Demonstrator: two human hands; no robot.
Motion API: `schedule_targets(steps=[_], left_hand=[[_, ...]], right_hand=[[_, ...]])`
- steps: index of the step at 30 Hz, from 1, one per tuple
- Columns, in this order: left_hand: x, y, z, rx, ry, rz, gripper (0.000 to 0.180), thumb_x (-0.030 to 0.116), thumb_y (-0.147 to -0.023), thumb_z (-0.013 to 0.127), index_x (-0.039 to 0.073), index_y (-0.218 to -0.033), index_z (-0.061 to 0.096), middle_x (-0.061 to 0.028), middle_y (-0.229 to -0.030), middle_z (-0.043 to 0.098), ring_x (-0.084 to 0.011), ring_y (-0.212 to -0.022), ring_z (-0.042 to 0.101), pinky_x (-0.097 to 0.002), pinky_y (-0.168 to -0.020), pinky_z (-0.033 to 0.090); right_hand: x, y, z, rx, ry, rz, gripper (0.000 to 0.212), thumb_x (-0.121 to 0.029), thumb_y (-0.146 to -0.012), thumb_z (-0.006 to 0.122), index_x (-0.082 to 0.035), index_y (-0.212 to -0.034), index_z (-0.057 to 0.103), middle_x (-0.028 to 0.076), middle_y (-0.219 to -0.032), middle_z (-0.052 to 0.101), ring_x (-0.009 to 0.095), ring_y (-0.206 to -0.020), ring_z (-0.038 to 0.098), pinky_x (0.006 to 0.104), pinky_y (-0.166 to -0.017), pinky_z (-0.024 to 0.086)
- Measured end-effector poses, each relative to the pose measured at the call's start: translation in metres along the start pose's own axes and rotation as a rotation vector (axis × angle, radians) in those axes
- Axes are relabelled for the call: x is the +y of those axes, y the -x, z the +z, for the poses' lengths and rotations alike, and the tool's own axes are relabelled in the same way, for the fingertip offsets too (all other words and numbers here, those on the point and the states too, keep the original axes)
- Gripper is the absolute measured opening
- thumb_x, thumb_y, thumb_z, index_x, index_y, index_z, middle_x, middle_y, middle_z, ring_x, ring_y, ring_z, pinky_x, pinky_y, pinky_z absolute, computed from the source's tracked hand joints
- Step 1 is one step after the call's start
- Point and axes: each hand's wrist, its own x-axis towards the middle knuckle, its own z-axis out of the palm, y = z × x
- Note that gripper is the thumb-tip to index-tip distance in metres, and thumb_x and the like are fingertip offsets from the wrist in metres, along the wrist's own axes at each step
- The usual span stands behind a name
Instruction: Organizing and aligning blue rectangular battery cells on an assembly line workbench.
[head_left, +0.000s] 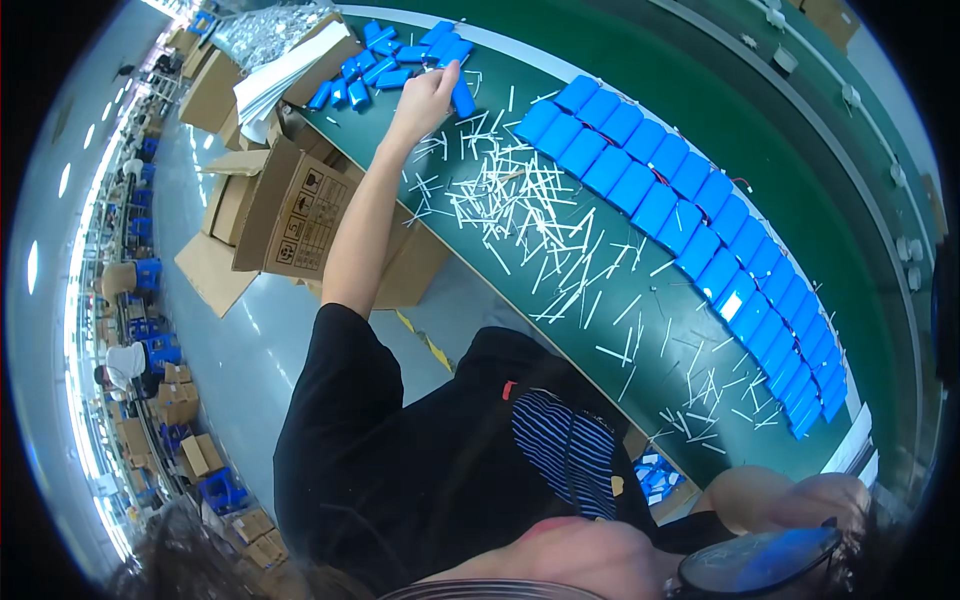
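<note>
My left hand [428, 97] reaches to the far left of the green table, its fingers curled and partly hidden. It is closed on a blue shrink-wrapped battery pack [462, 99], which shows along the hand's right side. Just beyond the thumb, several more blue packs [379, 70] lie loose in a cluster. Part of my right arm [742, 497] shows at the lower right, but the right hand is out of sight.
White strips [520, 195] are strewn over the green table [590, 345]. Neat rows of blue packs [680, 225], some with red wires, line its far side. An opened cardboard box [290, 215] stands left of the table. A green conveyor belt [800, 150] runs behind.
</note>
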Motion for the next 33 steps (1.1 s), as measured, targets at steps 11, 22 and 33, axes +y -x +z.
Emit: schedule_targets(steps=[11, 22, 33], left_hand=[[-0.025, -0.062, 0.002, 0.158, -0.505, 0.481, 0.041, 0.042, -0.104, 0.071, 0.010, -0.127, 0.079, -0.0069, -0.116, 0.075, -0.0225, -0.093, 0.071, -0.0312, -0.079, 0.057], [0.005, -0.084, -0.001, 0.038, -0.754, 0.245, 0.047, 0.026, -0.091, 0.081, 0.016, -0.136, 0.075, -0.0079, -0.128, 0.075, -0.0279, -0.104, 0.073, -0.0372, -0.090, 0.061], [-0.017, -0.034, -0.059, -0.178, -0.585, 0.735, 0.054, 0.015, -0.091, 0.082, 0.020, -0.144, 0.072, -0.0056, -0.146, 0.068, -0.0255, -0.125, 0.065, -0.0329, -0.104, 0.056]], right_hand=[[0.003, -0.002, -0.004, 0.017, -0.112, -0.004, 0.012, -0.006, -0.087, 0.072, -0.009, -0.098, 0.077, 0.004, -0.103, 0.074, 0.022, -0.094, 0.066, 0.0348, -0.083, 0.052], [0.013, 0.003, -0.001, 0.023, -0.186, -0.003, 0.011, -0.006, -0.088, 0.072, -0.009, -0.097, 0.077, 0.004, -0.101, 0.074, 0.021, -0.092, 0.066, 0.0344, -0.082, 0.051], [0.012, 0.004, -0.004, 0.044, -0.227, -0.026, 0.011, -0.005, -0.088, 0.072, -0.009, -0.097, 0.077, 0.003, -0.100, 0.073, 0.021, -0.091, 0.065, 0.0340, -0.081, 0.051]])
